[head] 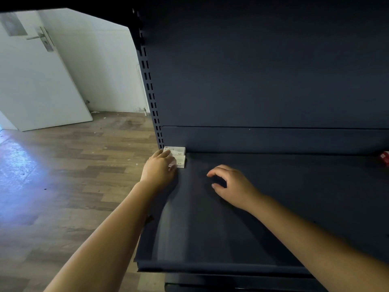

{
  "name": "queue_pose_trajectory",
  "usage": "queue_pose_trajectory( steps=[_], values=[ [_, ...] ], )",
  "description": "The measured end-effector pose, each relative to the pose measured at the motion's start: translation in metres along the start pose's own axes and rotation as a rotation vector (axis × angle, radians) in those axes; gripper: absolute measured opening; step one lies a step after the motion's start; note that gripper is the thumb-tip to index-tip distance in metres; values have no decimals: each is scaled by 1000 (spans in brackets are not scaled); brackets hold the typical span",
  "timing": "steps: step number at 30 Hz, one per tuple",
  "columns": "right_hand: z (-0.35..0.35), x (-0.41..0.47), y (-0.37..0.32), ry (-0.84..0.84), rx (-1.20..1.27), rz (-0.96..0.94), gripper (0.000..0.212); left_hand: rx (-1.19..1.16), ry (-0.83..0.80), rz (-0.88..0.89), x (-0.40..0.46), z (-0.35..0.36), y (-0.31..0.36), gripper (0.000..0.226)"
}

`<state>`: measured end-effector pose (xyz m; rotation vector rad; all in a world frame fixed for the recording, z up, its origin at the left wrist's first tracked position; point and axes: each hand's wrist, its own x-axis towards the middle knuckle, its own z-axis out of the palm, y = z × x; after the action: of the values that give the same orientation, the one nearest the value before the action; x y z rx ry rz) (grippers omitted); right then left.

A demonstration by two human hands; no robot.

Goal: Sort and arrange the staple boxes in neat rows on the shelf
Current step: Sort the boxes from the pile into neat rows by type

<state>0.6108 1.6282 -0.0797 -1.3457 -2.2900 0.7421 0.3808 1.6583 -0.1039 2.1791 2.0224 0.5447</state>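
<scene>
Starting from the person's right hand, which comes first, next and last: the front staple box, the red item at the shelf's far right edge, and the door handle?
1. Front staple box, to the left of the right hand, at the shelf's back left corner.
2. Red item, far right edge.
3. Door handle, far left, across the room.

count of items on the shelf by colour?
White staple boxes: 2, far box and near box, back left corner, left hand on them.
Red item: 1, at the right edge, cut off, kind unclear.
Total: 3
</scene>
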Motion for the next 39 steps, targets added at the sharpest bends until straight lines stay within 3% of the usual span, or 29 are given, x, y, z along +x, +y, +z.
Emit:
queue_pose_trajectory(
  steps=[4,8,13,18,23,35,39],
  values=[
    [-9,-8,5,35,-89,36,46,10,47,148,-5,2,37,42],
    [-20,-26,23,62,-205,92,55,37,75,319,-17,6,94,45],
    [-44,-54,49,155,-306,132,59,78,98,411,-36,18,160,47],
    [-80,-89,79,221,-345,80,55,41,134,414,-46,30,226,39],
    [-119,-129,113,214,-318,57,53,-70,67,289,-55,58,287,44],
    [-189,-214,233,277,-357,38,50,-138,56,328,-57,126,427,38],
    [-216,-236,269,392,-385,43,47,-130,32,382,-64,147,458,38]
  ],
)
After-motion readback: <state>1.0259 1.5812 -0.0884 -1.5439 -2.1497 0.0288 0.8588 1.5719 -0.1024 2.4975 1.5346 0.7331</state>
